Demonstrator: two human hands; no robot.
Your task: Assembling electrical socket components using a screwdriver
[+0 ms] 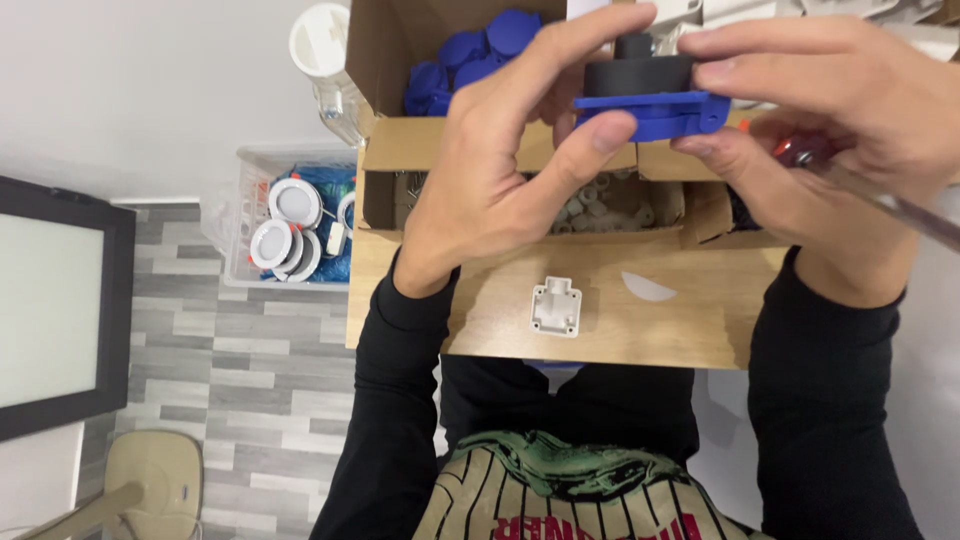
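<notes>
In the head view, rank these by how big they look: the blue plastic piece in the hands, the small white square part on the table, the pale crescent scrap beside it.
1. Blue plastic piece, though it is nearest the camera.
2. White square part.
3. Pale crescent scrap, close in size to the white part, so that order is unsure.

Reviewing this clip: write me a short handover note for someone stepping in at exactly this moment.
Left hand and right hand together hold a dark round part seated on a blue plastic piece above the cardboard boxes. The right hand also holds a screwdriver. A small white square housing lies untouched on the wooden table. More blue parts wait in the box behind.
</notes>
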